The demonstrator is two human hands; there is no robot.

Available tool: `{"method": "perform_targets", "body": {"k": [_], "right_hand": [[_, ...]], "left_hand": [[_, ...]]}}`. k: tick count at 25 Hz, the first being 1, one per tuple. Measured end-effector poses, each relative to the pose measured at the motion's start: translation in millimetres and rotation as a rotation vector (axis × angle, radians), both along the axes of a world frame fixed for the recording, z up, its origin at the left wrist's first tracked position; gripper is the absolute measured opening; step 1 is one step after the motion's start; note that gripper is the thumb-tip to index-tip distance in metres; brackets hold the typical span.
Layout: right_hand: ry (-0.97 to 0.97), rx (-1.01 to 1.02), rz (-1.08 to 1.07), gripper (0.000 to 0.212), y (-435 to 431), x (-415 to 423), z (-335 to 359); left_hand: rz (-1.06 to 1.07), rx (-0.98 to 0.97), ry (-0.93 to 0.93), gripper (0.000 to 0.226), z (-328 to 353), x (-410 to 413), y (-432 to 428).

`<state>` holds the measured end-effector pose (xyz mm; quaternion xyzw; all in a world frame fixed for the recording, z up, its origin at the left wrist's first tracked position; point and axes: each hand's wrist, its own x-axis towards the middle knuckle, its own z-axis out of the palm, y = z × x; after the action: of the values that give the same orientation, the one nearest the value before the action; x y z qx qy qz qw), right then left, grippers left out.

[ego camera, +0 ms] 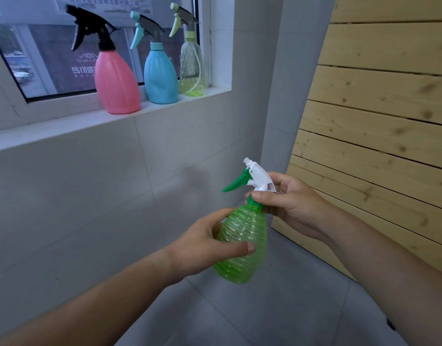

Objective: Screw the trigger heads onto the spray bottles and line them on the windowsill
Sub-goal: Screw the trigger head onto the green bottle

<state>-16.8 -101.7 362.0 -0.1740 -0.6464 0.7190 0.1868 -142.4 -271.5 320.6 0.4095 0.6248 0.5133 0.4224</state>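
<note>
My left hand [202, 248] grips the ribbed body of a clear green spray bottle [245, 258], held tilted in front of me. My right hand [287, 203] pinches the green collar under its white trigger head [258, 176], whose green lever points left. On the white windowsill [65, 126] stand three bottles with heads fitted: a pink bottle [116, 86] with a black head, a blue bottle [160, 76] with a grey and teal head, and a clear yellow-green bottle [192, 68] at the right end.
Pale wall tiles [90, 196] run below the sill. A slatted wooden panel [379, 136] leans at the right. Grey floor tiles [277, 308] lie beneath my arms. The window pane [52, 58] is behind the bottles.
</note>
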Motion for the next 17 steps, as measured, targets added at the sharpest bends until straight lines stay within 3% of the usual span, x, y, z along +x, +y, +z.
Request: {"method": "perform_targets", "body": {"k": [5, 9, 12, 17], "right_hand": [[0.057, -0.177, 0.107, 0.027, 1, 1, -2], [0.071, -0.174, 0.144, 0.031, -3, 0, -1], [0.074, -0.132, 0.098, 0.027, -5, -3, -2], [0.105, -0.068, -0.03, 0.018, -11, -8, -8]], "left_hand": [[-0.068, 0.006, -0.166, 0.051, 7, 2, -2], [-0.082, 0.003, -0.256, 0.054, 7, 1, -3], [-0.114, -0.003, -0.204, 0.05, 9, 8, -5], [0.021, -0.063, 0.028, 0.048, 13, 16, -2]]}}
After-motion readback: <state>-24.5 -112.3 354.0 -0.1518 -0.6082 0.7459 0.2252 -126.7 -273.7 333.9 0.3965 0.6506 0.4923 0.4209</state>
